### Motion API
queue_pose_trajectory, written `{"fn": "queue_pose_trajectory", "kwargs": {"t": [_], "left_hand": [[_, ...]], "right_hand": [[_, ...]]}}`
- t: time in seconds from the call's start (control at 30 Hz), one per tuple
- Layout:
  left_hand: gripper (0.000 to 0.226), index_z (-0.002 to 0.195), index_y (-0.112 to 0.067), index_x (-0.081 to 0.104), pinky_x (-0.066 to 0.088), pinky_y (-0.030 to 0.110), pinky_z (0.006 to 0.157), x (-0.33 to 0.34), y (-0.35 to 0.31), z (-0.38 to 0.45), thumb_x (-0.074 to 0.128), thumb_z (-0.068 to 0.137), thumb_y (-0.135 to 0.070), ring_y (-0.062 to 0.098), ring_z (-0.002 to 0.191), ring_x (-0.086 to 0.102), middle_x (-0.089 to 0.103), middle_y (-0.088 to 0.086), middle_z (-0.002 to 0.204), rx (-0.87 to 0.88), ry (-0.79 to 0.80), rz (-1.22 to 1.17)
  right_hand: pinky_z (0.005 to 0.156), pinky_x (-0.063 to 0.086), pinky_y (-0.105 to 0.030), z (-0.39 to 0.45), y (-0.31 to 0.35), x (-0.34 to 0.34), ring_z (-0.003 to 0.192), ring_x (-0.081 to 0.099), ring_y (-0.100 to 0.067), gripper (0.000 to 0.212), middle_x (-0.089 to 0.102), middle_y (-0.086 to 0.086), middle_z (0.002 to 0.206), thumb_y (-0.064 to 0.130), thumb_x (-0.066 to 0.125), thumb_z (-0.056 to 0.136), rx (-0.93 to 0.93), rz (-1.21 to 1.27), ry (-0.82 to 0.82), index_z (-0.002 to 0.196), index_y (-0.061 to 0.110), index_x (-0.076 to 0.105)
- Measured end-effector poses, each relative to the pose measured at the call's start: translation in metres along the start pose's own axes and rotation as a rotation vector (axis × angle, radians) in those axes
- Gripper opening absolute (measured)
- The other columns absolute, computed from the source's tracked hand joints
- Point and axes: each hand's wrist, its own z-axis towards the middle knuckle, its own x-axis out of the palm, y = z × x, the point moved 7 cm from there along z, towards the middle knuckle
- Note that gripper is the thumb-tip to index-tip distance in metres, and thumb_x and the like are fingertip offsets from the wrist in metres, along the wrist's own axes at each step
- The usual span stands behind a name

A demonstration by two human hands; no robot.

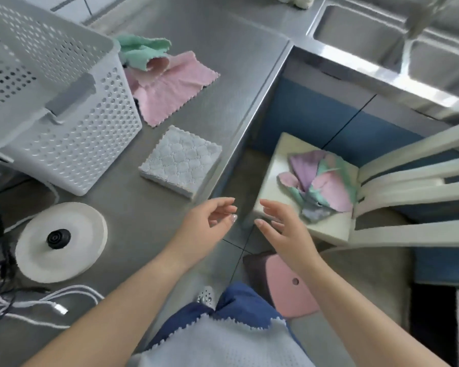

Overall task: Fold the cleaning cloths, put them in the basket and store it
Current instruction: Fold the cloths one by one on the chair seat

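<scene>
A folded pale-blue cloth (181, 161) lies square on the steel counter (223, 62). Behind it a pink cloth (170, 91) lies spread out with a crumpled green cloth (141, 50) on its far end, both beside the white perforated basket (64, 120) at the left. A heap of pink, purple and green cloths (321, 186) sits on the white chair seat (284, 154) at the right. Another pale-blue cloth (217, 345) lies on my lap. My left hand (204, 226) and my right hand (284, 229) hover empty, fingers relaxed, near the counter's front corner.
A white round kettle base (61, 242) with cables (37, 303) lies at the counter's left front. A steel sink (382, 35) runs along the back right. The chair's slatted back (408, 181) stands at the right. A pink slipper (289, 287) is on the floor.
</scene>
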Motion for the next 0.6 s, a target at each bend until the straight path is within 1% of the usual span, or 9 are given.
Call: {"fn": "queue_pose_trajectory", "kwargs": {"t": [0.07,0.13,0.17,0.2,0.27,0.33,0.47,0.53,0.6], "left_hand": [[0.029,0.113,-0.025,0.059,0.047,0.022,0.094,0.018,-0.003,0.005,0.061,0.089,-0.01,0.002,0.101,0.062,0.068,-0.009,0.106,-0.003,0.046,-0.021],[0.027,0.113,-0.023,0.059,0.047,0.016,0.092,0.039,-0.005,0.009,0.061,0.089,-0.009,-0.001,0.097,0.063,0.068,-0.006,0.105,-0.004,0.115,-0.029],[0.026,0.111,-0.024,0.06,0.047,0.014,0.09,0.049,-0.005,0.011,0.061,0.089,-0.009,-0.004,0.094,0.063,0.069,-0.007,0.105,-0.005,0.148,-0.031],[0.025,0.109,-0.026,0.06,0.047,0.011,0.089,0.058,-0.006,0.013,0.061,0.089,-0.01,-0.007,0.092,0.063,0.069,-0.008,0.104,-0.007,0.18,-0.035],[0.023,0.105,-0.03,0.061,0.046,0.007,0.083,0.08,-0.006,0.017,0.062,0.089,-0.014,-0.007,0.092,0.062,0.069,-0.01,0.102,-0.021,0.243,-0.033],[0.022,0.106,-0.03,0.062,0.045,0.006,0.08,0.1,-0.007,0.02,0.062,0.089,-0.016,-0.007,0.093,0.062,0.07,-0.012,0.101,-0.031,0.288,-0.021],[0.024,0.111,-0.021,0.063,0.043,0.002,0.077,0.141,-0.017,0.027,0.062,0.089,-0.011,-0.007,0.091,0.063,0.07,-0.01,0.101,-0.022,0.352,-0.021],[0.025,0.113,-0.022,0.062,0.043,0.002,0.078,0.161,-0.021,0.033,0.062,0.089,-0.013,-0.004,0.095,0.063,0.069,-0.009,0.102,-0.025,0.363,-0.022],[0.026,0.115,-0.023,0.061,0.045,0.007,0.082,0.18,-0.023,0.041,0.061,0.09,-0.016,0.001,0.1,0.063,0.069,-0.007,0.105,-0.038,0.363,-0.019]], "right_hand": [[0.094,0.047,-0.026,-0.02,-0.013,-0.018,0.115,0.051,0.002,0.038,0.053,0.013,0.123,0.022,0.064,0.088,0.048,0.018,-0.085,0.119,0.039,0.05],[0.075,0.049,-0.012,-0.038,-0.026,-0.034,0.112,0.054,0.001,0.039,0.053,0.015,0.121,0.024,0.063,0.088,0.107,0.049,-0.159,0.117,0.045,0.048],[0.065,0.048,-0.008,-0.046,-0.032,-0.041,0.111,0.055,0.001,0.039,0.052,0.017,0.12,0.025,0.063,0.088,0.133,0.064,-0.183,0.115,0.049,0.047],[0.063,0.048,-0.009,-0.052,-0.037,-0.047,0.111,0.055,0.001,0.039,0.052,0.017,0.119,0.025,0.063,0.088,0.15,0.078,-0.206,0.113,0.05,0.046],[0.08,0.051,-0.021,-0.067,-0.05,-0.065,0.112,0.054,0.002,0.037,0.053,0.015,0.12,0.023,0.063,0.088,0.181,0.095,-0.277,0.113,0.047,0.048],[0.093,0.047,-0.023,-0.078,-0.062,-0.083,0.111,0.053,0.006,0.035,0.054,0.016,0.119,0.022,0.063,0.088,0.211,0.102,-0.35,0.115,0.042,0.051],[0.085,0.044,-0.008,-0.098,-0.086,-0.115,0.104,0.053,0.013,0.033,0.054,0.019,0.117,0.025,0.063,0.088,0.255,0.099,-0.425,0.112,0.045,0.051],[0.081,0.045,-0.007,-0.102,-0.096,-0.129,0.104,0.052,0.014,0.033,0.053,0.02,0.117,0.025,0.063,0.088,0.256,0.112,-0.435,0.109,0.048,0.05],[0.083,0.046,-0.01,-0.1,-0.108,-0.145,0.106,0.052,0.011,0.033,0.053,0.019,0.118,0.024,0.063,0.089,0.257,0.128,-0.437,0.109,0.047,0.051]]}}
